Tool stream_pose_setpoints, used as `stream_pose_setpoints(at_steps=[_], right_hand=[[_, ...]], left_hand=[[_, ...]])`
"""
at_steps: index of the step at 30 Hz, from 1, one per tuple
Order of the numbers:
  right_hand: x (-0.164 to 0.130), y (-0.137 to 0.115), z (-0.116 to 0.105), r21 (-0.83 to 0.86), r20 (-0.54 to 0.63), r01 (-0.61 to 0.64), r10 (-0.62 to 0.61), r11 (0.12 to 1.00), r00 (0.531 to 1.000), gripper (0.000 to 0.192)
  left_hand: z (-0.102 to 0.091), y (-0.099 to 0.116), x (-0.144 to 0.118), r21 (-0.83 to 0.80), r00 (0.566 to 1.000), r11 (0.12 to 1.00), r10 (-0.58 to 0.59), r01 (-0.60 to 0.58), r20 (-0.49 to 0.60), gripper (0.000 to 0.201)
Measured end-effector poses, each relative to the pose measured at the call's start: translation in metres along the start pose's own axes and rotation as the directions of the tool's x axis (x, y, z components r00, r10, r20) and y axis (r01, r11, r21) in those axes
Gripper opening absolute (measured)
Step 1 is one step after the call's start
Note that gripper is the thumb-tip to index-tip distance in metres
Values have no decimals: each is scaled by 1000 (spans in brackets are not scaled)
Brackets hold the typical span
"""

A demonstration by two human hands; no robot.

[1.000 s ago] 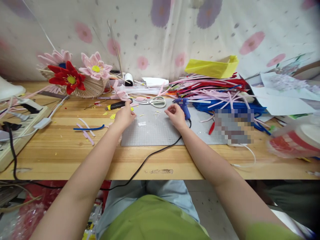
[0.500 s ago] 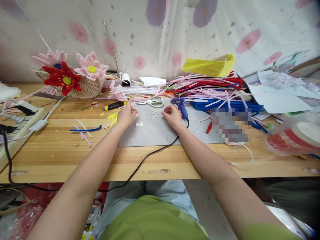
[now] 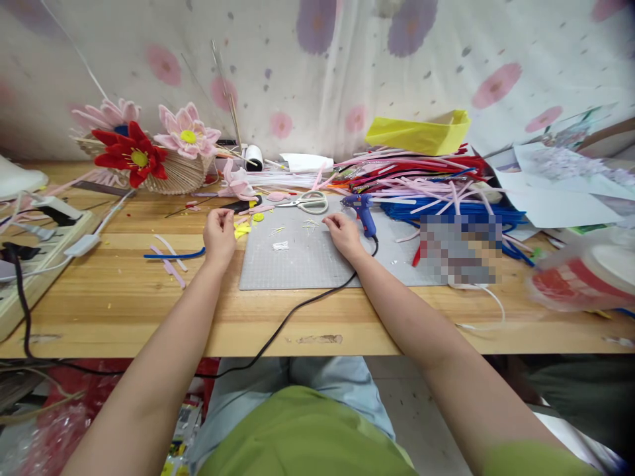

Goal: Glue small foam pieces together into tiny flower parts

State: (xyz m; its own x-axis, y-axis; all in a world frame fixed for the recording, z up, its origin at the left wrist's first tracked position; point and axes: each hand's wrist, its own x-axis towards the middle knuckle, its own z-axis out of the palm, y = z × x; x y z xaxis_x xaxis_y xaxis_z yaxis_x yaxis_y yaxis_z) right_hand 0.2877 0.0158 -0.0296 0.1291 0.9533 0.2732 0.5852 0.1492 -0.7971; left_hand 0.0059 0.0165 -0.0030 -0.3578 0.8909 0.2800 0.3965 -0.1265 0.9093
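Observation:
My left hand (image 3: 219, 239) is closed, fingertips together, beside yellow scraps (image 3: 243, 229) at the left edge of a grey cutting mat (image 3: 317, 264). Anything between those fingertips is too small to make out. Over the mat, my right hand (image 3: 343, 236) makes a pinch; what it grips, if anything, I cannot tell. Near its fingertips lie thin pale stamen-like pieces (image 3: 310, 227). A small bundle of white sticks (image 3: 280, 246) and a few yellowish pieces (image 3: 276, 231) rest between the hands. A blue glue gun (image 3: 362, 213) lies just behind my right hand.
Scissors (image 3: 310, 202) and a black-handled cutter (image 3: 243, 205) lie at the mat's back. The glue gun's black cord (image 3: 297, 307) crosses the front. Pipe cleaners (image 3: 446, 210) are heaped back right, fuzzy flowers (image 3: 131, 158) back left. A power strip (image 3: 30, 291) stands at left.
My left hand has moved left and slightly down, off the mat's pale pieces to beside the yellow scraps, uncovering a round yellow piece. My right hand has barely moved. The view has shifted slightly.

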Motion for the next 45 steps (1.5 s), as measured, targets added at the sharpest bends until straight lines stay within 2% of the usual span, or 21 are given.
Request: stream_pose_setpoints(at_steps=[8, 13, 16, 18, 21, 23, 25, 27, 28, 30, 32, 35, 38, 45], right_hand=[[-2, -2, 0, -32, -11, -56, 56, 998, 998, 16], [-4, -5, 0, -21, -29, -64, 63, 998, 998, 18], [-5, -5, 0, -20, -24, -40, 39, 999, 999, 18], [-5, -5, -1, -31, -28, -22, 21, 999, 999, 17], [-7, -11, -1, -48, -28, 40, -41, 998, 999, 13], [-11, -17, 3, -44, 23, 118, -117, 992, 993, 15], [-16, -25, 10, -33, 112, 220, -215, 975, 970, 20], [-22, -34, 19, -42, 205, 327, -312, 944, 928, 26], [-24, -38, 23, -55, 245, 375, -352, 925, 904, 28], [-29, -44, 29, -86, 305, 450, -407, 889, 861, 30], [-31, -47, 32, -107, 340, 492, -434, 864, 834, 30], [-32, -48, 33, -132, 358, 506, -435, 852, 826, 29], [-32, -46, 33, -138, 351, 493, -423, 859, 835, 29], [-35, -47, 37, -117, 393, 484, -407, 867, 825, 30]], left_hand=[[-16, -8, -1, 59, 988, 998, -22, 31, -152, 22], [-20, -8, 1, -66, 989, 993, -106, 100, -105, 17], [-24, -11, 5, -93, 991, 994, -68, 57, -113, 13], [-28, -13, 6, 1, 992, 1000, -21, 21, -125, 14], [-28, -10, 3, 236, 993, 972, 34, -6, -114, 19], [-23, -4, -4, 350, 997, 936, 49, -26, -57, 24], [-14, 5, -13, 424, 997, 902, 62, -76, 46, 29], [-3, 12, -22, 434, 975, 878, 134, -201, 179, 32], [2, 14, -27, 407, 942, 862, 205, -303, 266, 34], [9, 17, -35, 323, 839, 806, 350, -497, 416, 38], [13, 17, -40, 285, 769, 759, 407, -585, 493, 39], [14, 18, -43, 287, 721, 721, 409, -631, 559, 42], [14, 18, -44, 289, 693, 702, 393, -651, 605, 45], [20, 15, -44, 318, 715, 722, 338, -614, 613, 44]])
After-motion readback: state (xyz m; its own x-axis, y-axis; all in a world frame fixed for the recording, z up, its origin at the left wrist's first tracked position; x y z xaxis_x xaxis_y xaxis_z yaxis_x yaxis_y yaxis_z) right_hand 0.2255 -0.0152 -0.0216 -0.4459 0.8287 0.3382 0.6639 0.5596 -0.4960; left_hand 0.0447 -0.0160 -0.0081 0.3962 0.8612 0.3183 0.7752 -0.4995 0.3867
